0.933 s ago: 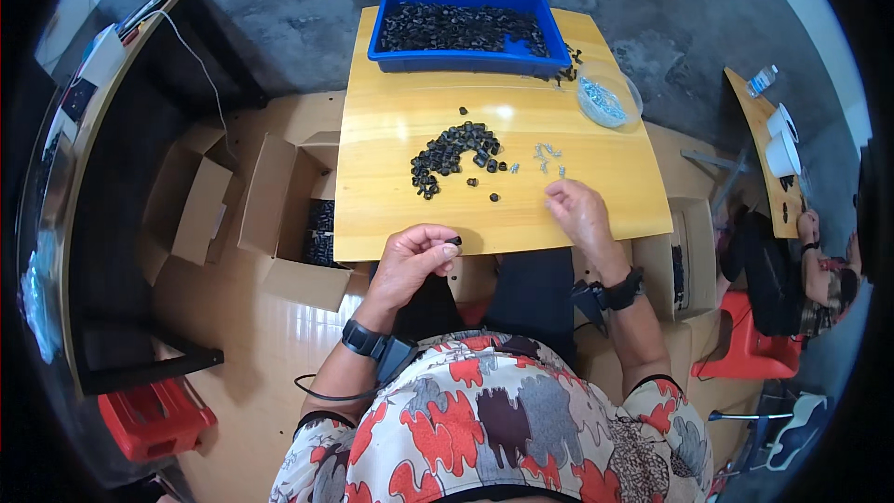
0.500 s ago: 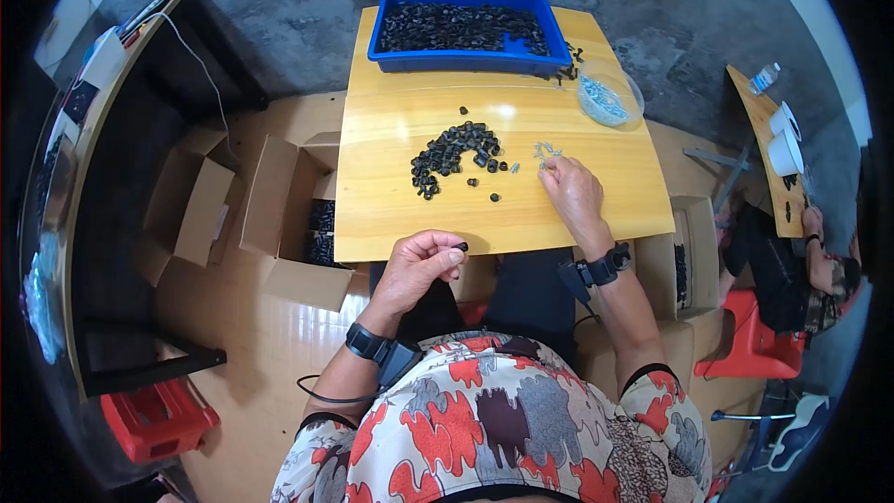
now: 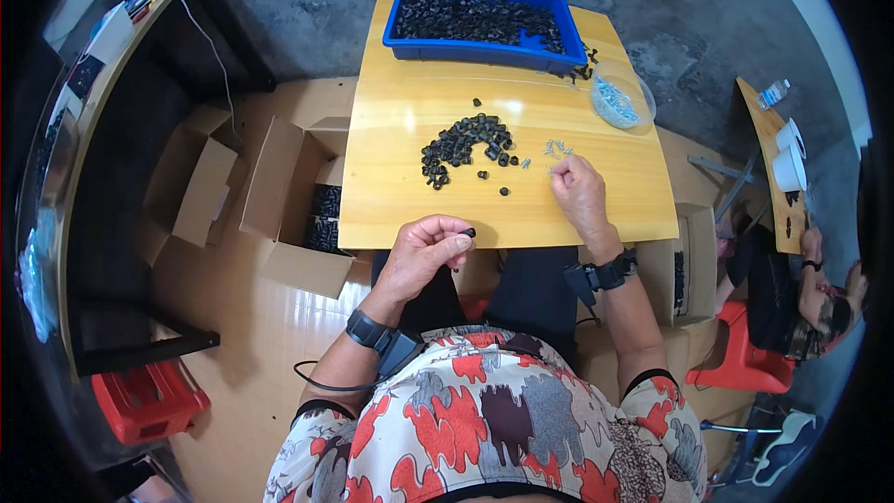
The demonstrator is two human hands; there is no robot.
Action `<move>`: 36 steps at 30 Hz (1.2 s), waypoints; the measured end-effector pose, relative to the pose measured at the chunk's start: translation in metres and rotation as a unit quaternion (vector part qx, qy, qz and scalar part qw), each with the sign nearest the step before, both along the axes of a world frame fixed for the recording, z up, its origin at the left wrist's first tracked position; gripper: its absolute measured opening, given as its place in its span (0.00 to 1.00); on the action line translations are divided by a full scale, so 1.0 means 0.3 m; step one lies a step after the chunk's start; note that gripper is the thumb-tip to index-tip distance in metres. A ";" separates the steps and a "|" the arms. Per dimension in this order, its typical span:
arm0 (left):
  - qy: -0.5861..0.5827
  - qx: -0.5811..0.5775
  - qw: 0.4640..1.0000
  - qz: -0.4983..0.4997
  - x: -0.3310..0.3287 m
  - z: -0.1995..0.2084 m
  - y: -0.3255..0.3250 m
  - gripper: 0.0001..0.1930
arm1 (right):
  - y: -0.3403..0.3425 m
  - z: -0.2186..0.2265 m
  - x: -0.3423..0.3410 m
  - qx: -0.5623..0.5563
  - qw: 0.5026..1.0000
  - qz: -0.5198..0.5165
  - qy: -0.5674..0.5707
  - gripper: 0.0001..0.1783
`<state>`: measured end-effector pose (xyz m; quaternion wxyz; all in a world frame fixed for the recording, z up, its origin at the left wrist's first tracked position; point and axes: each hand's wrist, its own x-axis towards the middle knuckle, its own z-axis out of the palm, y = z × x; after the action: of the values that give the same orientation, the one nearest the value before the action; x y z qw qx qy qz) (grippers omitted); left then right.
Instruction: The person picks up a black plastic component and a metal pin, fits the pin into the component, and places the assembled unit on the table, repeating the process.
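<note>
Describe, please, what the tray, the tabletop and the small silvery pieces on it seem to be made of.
Blue tray: probably plastic, smooth, evenly coloured. Tabletop: perhaps varnished wood or laminate, given its yellow grain and bright reflections. Silvery pieces: likely metal by their grey colour, finish unclear.

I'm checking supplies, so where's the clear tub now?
In the head view, the clear tub sits on the yellow table near its right edge, beside the near right corner of the blue tray, beyond the right hand.

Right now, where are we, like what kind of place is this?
Probably a small workshop, though I can't be sure. A blue tray holds lots of small black parts, a clear tub holds tiny bluish-silver pieces, and an open cardboard box sits beside the table.
</note>
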<state>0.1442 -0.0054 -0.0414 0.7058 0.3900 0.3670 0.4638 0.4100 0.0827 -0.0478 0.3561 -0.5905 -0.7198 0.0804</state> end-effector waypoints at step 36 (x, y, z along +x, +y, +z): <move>-0.153 -0.050 0.987 0.003 -0.017 0.020 -0.017 0.08 | 0.010 0.033 -0.034 -0.071 0.995 0.022 -0.066 0.05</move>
<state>0.1391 -0.0106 -0.0352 0.7711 0.2774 0.2783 0.5010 0.3998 0.0858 -0.0379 0.2630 -0.6025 -0.7469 0.0996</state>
